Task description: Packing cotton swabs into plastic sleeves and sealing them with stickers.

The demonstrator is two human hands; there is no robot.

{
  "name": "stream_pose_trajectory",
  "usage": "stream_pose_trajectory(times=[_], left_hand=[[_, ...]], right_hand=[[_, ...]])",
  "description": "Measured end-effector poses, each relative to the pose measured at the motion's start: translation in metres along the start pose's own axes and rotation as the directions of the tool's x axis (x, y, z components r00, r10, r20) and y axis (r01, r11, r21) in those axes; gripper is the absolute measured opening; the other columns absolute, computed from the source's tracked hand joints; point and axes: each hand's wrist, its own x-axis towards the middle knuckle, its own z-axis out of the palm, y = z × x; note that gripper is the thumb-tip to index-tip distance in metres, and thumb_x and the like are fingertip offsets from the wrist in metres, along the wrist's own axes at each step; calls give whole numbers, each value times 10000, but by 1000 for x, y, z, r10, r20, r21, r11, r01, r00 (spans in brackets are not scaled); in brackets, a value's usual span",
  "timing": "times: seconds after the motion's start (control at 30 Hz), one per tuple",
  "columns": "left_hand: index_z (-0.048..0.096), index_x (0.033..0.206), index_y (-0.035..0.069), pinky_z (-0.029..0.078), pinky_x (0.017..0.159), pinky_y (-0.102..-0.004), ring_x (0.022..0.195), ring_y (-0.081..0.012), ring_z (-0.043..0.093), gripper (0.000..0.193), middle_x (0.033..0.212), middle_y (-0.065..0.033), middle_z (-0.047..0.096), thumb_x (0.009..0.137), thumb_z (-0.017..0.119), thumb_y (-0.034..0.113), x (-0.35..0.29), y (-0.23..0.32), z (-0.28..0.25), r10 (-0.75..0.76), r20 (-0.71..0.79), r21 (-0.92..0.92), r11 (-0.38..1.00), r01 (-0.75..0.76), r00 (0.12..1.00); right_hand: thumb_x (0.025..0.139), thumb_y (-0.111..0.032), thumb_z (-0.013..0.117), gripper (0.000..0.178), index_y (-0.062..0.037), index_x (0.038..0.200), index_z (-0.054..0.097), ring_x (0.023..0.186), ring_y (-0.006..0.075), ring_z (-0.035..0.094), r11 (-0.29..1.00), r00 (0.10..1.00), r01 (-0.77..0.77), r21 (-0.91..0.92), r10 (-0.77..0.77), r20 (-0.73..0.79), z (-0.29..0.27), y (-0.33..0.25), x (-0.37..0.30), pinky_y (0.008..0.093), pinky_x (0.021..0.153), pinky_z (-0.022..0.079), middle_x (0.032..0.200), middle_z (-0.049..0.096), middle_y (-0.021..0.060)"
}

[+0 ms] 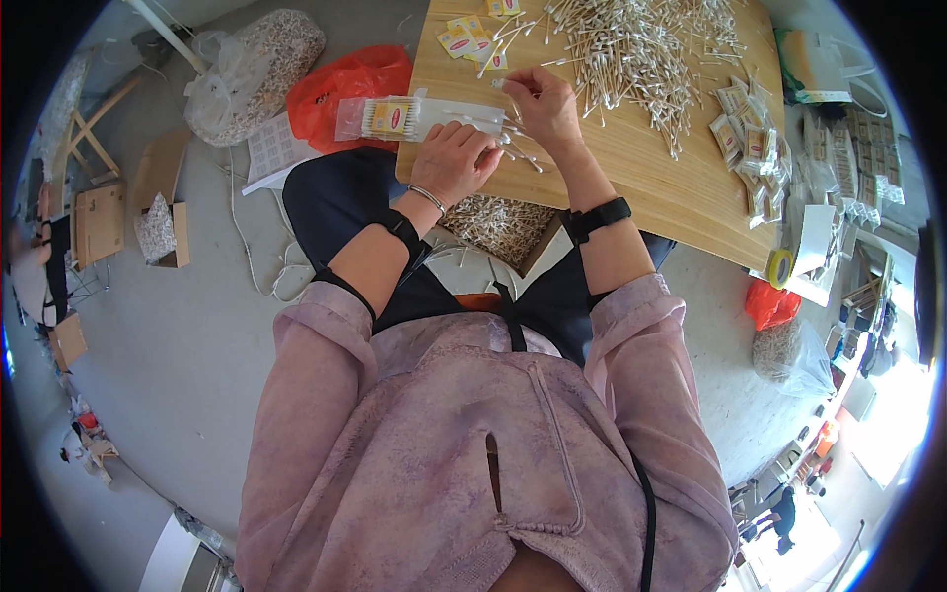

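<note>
On the table's near left corner lies a clear plastic bag point(349, 118) with a pack of cotton swabs point(392, 117) and a yellow-and-white card in it. My left hand point(457, 161) is closed, its fingers curled beside the bag's right end; what they hold is hidden. Farther right, my right hand point(546, 107) is closed in a pinch, a small pale thing point(499, 85) at its fingertips, too small to name. Several loose swabs point(521, 153) lie between my hands. Beyond them spreads a large heap of cotton swabs point(631, 54).
Yellow-and-white cards point(464, 39) lie at the table's far left, and filled small packs point(747, 138) are piled at its right. Under the near edge is a box of swabs point(498, 225). A red bag point(345, 89) is left of the table; yellow tape point(779, 268) is at the right corner.
</note>
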Motion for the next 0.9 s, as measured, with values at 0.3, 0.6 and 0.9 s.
stream_pose_trajectory(times=[0.3, 0.6, 0.9], left_hand=[[558, 808, 151, 420, 664, -339, 717, -202, 561, 181, 728, 4, 569, 737, 722, 183, 0, -1, 0, 13, -13, -3, 1000, -13, 1000], [563, 783, 157, 412, 688, -340, 739, -200, 563, 167, 724, 2, 569, 741, 709, 226, 1, -1, 2, -12, 1, 5, 1000, 12, 1000], [543, 1088, 133, 398, 893, -397, 1046, -266, 509, 429, 1077, -74, 540, 715, 722, 246, 3, 4, -2, -132, -41, 36, 990, 133, 990]], right_hand=[[861, -47, 604, 136, 31, 970, 627, 691, 110, 617, 735, 943, -295, 611, 326, 63, -15, 0, -3, 224, 616, 498, 832, 681, 90], [861, -29, 604, 141, 46, 978, 626, 669, 117, 610, 715, 925, -333, 615, 375, 66, -17, 3, -6, 227, 611, 507, 844, 669, 102], [832, -57, 635, 150, 12, 955, 685, 662, 79, 587, 885, 871, -349, 308, 186, 455, -48, -11, -35, 208, 617, 475, 784, 676, 44]])
